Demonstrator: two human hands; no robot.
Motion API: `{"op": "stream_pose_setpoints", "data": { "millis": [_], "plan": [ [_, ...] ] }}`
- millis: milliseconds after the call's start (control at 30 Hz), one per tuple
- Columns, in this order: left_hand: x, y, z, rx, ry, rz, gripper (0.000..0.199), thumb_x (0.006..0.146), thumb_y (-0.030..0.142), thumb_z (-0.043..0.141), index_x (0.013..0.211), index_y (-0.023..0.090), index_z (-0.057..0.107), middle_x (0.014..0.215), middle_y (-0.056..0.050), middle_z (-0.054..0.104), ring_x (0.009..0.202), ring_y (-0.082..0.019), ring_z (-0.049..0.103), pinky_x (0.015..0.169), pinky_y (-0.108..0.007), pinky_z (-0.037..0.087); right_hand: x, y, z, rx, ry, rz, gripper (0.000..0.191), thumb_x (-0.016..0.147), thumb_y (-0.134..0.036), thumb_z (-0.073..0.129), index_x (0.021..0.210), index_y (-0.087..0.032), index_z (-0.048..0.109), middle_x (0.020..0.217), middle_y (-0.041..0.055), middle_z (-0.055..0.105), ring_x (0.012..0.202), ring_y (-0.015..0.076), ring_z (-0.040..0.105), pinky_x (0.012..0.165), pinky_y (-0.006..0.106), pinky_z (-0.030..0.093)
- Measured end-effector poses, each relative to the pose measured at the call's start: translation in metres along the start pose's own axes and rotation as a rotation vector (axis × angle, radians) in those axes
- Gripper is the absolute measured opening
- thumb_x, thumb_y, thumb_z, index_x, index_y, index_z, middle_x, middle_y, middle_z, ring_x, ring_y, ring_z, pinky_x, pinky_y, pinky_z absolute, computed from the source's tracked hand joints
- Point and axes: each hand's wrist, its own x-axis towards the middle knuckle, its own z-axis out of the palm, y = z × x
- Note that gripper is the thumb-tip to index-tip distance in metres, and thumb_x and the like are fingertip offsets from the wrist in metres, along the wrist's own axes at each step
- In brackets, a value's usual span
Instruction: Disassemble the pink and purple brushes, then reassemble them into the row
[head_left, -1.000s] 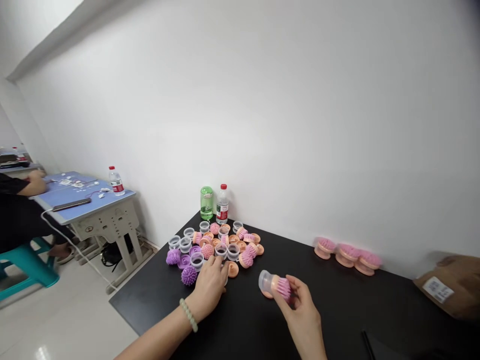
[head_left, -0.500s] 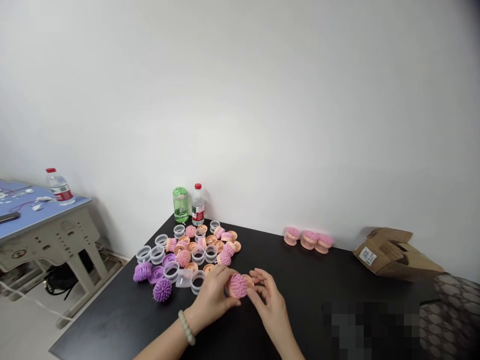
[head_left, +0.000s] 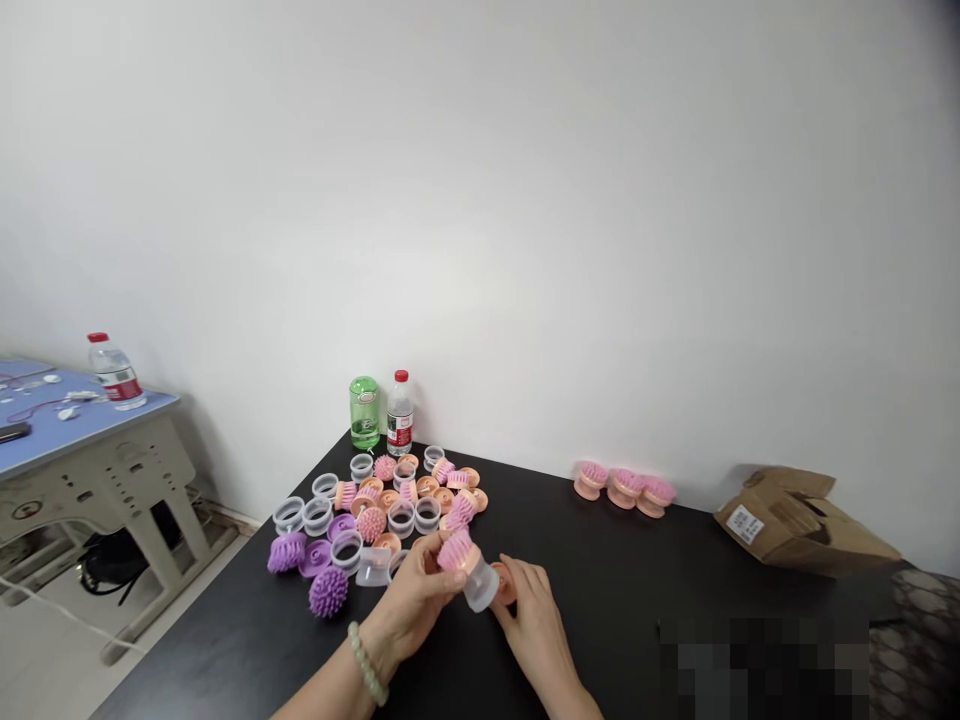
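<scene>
While the left hand (head_left: pixel 411 605) clenches a pink brush (head_left: pixel 454 550) and clear cup (head_left: pixel 481 586), the open right hand (head_left: pixel 536 640) touches an orange base (head_left: pixel 505 584).

A green plastic bottle (head_left: pixel 364 413) and a water bottle with a red cap (head_left: pixel 400 415) stand side by side at the far end of the black table (head_left: pixel 600 570), against the white wall (head_left: pixel 525 200). Toward the right lies a torn cardboard package (head_left: pixel 799 525) with a white label. Off to the left, a blue-topped desk (head_left: pixel 52 445) holds another water bottle (head_left: pixel 115 374) and a phone (head_left: pixel 13 432), with a black bag (head_left: pixel 112 555) beneath it.
</scene>
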Motion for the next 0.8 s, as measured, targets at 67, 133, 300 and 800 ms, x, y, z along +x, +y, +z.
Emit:
{"op": "stream_pose_setpoints", "data": {
  "millis": [67, 133, 300, 800],
  "plan": [
    [0.002, -0.002, -0.004, -0.100, 0.022, -0.044, 0.044, 0.058, 0.024, 0.094, 0.093, 0.014, 0.070, 0.087, -0.004, 0.065, 0.082, -0.016, 0.061, 0.079, -0.028, 0.047, -0.002, -0.001, -0.006, 0.000, 0.036, 0.019, 0.038, 0.086, -0.023, 0.057, 0.123, -0.019, 0.059, 0.118, 0.0124, 0.068, 0.110, 0.0309, 0.065, 0.091, 0.046, 0.058],
    [0.005, -0.007, -0.009, -0.160, 0.073, -0.073, 0.045, 0.057, 0.022, 0.094, 0.095, 0.014, 0.070, 0.090, -0.004, 0.066, 0.085, -0.016, 0.062, 0.083, -0.030, 0.047, -0.006, -0.008, -0.013, 0.011, 0.063, 0.020, 0.042, 0.087, -0.022, 0.056, 0.129, -0.020, 0.054, 0.124, 0.0117, 0.066, 0.113, 0.0288, 0.065, 0.093, 0.044, 0.058],
    [0.006, -0.017, -0.014, -0.200, 0.160, -0.126, 0.040, 0.056, 0.018, 0.095, 0.083, 0.016, 0.066, 0.085, -0.001, 0.067, 0.082, -0.014, 0.064, 0.081, -0.029, 0.048, -0.012, -0.036, -0.023, 0.030, 0.051, -0.059, 0.049, 0.090, -0.021, 0.054, 0.138, -0.025, 0.045, 0.126, 0.0095, 0.065, 0.115, 0.0258, 0.065, 0.095, 0.041, 0.058],
    [-0.010, -0.010, 0.003, -0.190, -0.122, -0.168, 0.055, 0.060, 0.021, 0.094, 0.105, 0.018, 0.062, 0.093, -0.003, 0.063, 0.085, -0.017, 0.064, 0.080, -0.032, 0.051, 0.000, -0.082, -0.060, 0.088, 0.382, -0.354, 0.050, 0.089, -0.056, 0.062, 0.120, -0.017, 0.060, 0.100, 0.0119, 0.069, 0.090, 0.0251, 0.069, 0.076, 0.036, 0.062]
  ]
}}
